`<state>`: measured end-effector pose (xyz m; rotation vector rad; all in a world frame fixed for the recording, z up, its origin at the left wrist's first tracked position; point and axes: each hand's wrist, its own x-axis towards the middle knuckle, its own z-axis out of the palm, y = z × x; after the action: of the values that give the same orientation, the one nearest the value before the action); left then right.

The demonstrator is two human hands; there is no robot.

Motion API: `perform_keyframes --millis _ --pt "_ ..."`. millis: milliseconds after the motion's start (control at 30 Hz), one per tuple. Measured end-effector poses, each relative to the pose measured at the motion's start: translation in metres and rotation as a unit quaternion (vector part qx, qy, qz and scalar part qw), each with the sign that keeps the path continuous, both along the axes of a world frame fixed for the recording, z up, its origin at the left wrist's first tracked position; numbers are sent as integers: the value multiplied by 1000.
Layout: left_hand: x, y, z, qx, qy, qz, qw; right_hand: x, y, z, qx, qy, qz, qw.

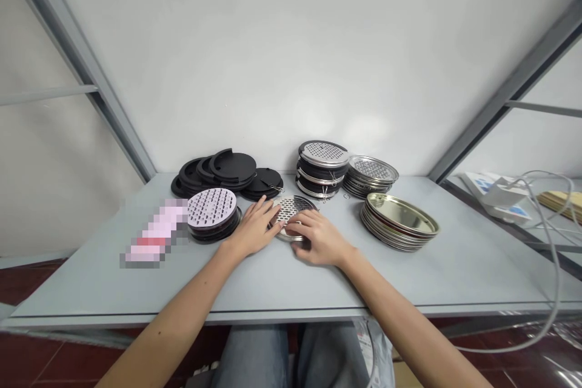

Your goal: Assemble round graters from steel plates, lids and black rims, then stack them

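- Left hand point(255, 227): fingers extended and loosely spread, tips over the left rim of the perforated disc point(287, 208); not clenched.
- Right hand point(322, 239): fingers bent over the disc's right side, thumb near the close edge; couldn't tell if it pinched or only pressed.
- Perforated disc: lay between the 2 hands, partly covered by fingers, looked metallic.
- Handling, judged: probably light and stiff, not fragile; smooth rim likely slippery, holes maybe rough on skin. Best hold: opposite sides of the rim, fingers off the holes.
- Just left of left hand: 1 stack of dark discs, pale perforated disc point(211, 207) on top.
- Beyond left hand: black discs point(233, 166) in overlapping piles, plus 1 lower black pile point(262, 182) with small wire clips.
- Beyond right hand: black-and-silver stack point(324, 154); right of it, silver perforated stack point(373, 168).
- Right of right hand: gold-toned stack point(401, 216).
- Far left of left hand: pixelated pink patch point(157, 231), unreadable.
- Under everything: grey table point(291, 285).
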<state>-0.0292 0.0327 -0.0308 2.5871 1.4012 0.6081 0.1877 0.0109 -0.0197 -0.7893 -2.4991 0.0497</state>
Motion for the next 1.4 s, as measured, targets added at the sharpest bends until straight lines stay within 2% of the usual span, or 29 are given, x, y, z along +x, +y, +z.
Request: perform_keyframes --millis 133,367,567,733,967,1067,1133,1200,1267,1333,1400 --pt "1 -1 0 26 0 -2 1000 1 1 -1 -37 36 24 998" --pt "8 -5 1 48 -11 24 999 6 16 -12 -41 121 -125 984" --pt "11 -10 0 16 -13 -36 999 15 24 -20 -81 49 -189 977" --pt "11 -12 1 -2 0 -69 998 20 25 -14 -100 61 -231 966" --pt "14 -12 7 91 -78 -81 989 19 27 -12 -61 72 -251 963" --pt "18 -19 12 123 -82 -113 983 21 28 -14 -55 83 -244 965" --pt "21 -25 20 137 -66 -154 976 22 29 -16 -54 89 -236 966" --pt "20 -28 36 152 -57 -176 971 23 30 -17 -55 94 -235 966" --pt "12 -24 59 167 -62 -148 973 24 30 -17 -54 99 -241 964" --pt "-3 -12 85 172 -51 -91 980 25 31 -17 -51 102 -254 961" --pt "-26 7 107 158 12 -47 986 26 31 -17 -49 103 -272 955"
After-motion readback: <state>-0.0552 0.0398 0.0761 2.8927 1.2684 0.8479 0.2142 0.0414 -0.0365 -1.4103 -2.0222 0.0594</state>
